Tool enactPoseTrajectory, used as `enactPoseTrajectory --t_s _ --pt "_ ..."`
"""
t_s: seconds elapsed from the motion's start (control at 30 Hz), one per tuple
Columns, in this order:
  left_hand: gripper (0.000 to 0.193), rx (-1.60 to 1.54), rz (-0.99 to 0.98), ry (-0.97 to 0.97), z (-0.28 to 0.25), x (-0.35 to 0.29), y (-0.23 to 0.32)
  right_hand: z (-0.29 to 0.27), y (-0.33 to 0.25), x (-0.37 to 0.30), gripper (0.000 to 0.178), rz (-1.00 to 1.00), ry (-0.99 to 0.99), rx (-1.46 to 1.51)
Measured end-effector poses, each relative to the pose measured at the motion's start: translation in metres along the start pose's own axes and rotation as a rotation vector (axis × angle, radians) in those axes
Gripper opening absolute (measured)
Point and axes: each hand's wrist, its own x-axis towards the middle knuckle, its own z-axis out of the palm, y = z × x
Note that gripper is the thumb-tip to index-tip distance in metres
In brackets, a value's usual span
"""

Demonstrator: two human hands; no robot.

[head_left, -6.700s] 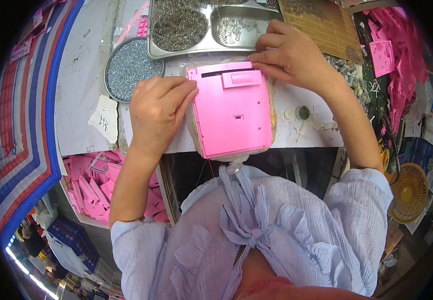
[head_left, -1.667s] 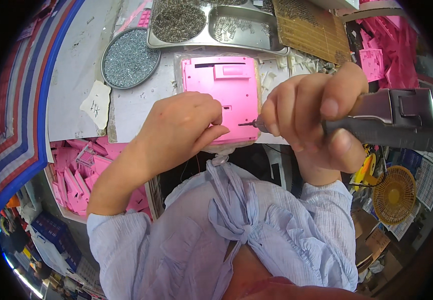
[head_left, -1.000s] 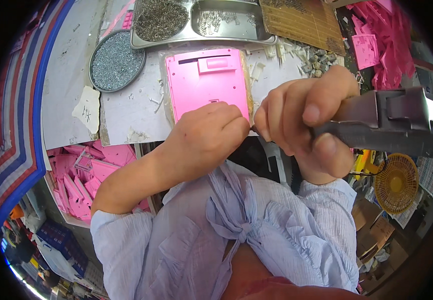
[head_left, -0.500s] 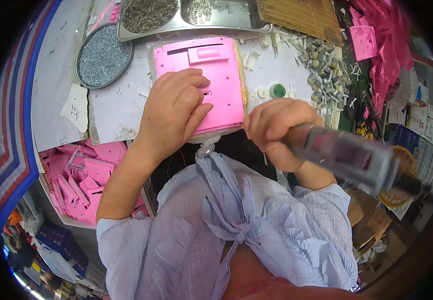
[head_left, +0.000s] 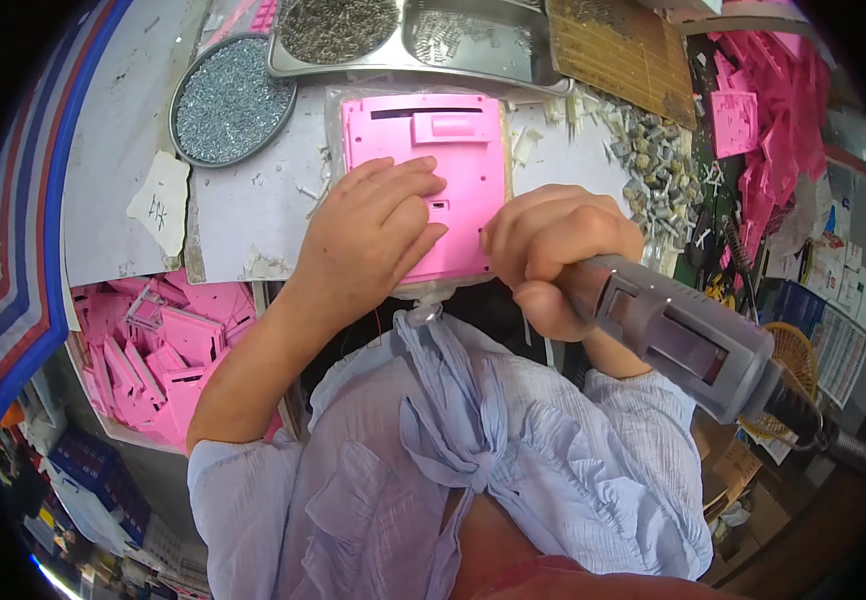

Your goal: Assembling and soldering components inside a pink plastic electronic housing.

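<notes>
A pink plastic housing point(head_left: 468, 220), flat with a slot and small holes, lies before me on a pad with plastic wrap at its edges. My left hand point(head_left: 378, 225) rests on its left part, fingers stretched over the surface and thumb apart. In my right hand point(head_left: 568, 250) is a grey electric screwdriver point(head_left: 688, 345), held nearly level with its cable running off to the right. My fingers wrap its front end at the housing's lower right edge. The tool's tip is hidden behind them.
Up left stands a round dish of screws point(head_left: 233, 100). A metal tray point(head_left: 473, 45) at the back holds springs. Small metal parts point(head_left: 663, 175) are heaped on the right. Below left, a box point(head_left: 128, 435) holds pink pieces; more pink parts point(head_left: 738, 120) lie far right.
The view has shifted, so the table appears farther right and lower. My left fingers have straightened somewhat on the housing. The screwdriver, blurred before, now shows sharply, its rear end lower.
</notes>
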Motion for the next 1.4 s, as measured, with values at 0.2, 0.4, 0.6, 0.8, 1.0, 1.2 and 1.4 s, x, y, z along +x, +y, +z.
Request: enactPoseTrajectory --t_s 0.2,0.4,0.6,0.8,1.0,1.2,1.4 --pt "0.021 -0.037 -0.031 -0.024 -0.003 -0.001 0.002 -0.01 -0.003 0.013 0.028 0.065 -0.066 0.09" --pt "0.019 -0.029 -0.02 -0.028 -0.003 0.001 0.0 -0.015 0.014 0.026 0.025 0.011 0.047 -0.038" --pt "0.023 -0.065 -0.056 -0.046 -0.005 -0.001 0.003 -0.023 0.019 0.036 0.022 0.012 0.001 0.097" --pt "0.024 -0.072 -0.062 -0.049 -0.005 0.002 0.002 -0.05 0.047 0.081 0.027 0.04 0.052 0.172" --pt "0.024 -0.069 -0.074 -0.039 -0.003 -0.001 0.002 -0.046 0.069 0.079 0.021 0.059 -0.013 0.227" --pt "0.023 -0.099 -0.08 -0.022 -0.003 -0.003 0.0 -0.054 0.022 0.075 0.018 0.044 -0.079 0.186" --pt "0.023 -0.159 -0.086 -0.024 -0.004 -0.007 -0.002 -0.018 -0.004 0.019 0.021 0.044 -0.021 0.298"
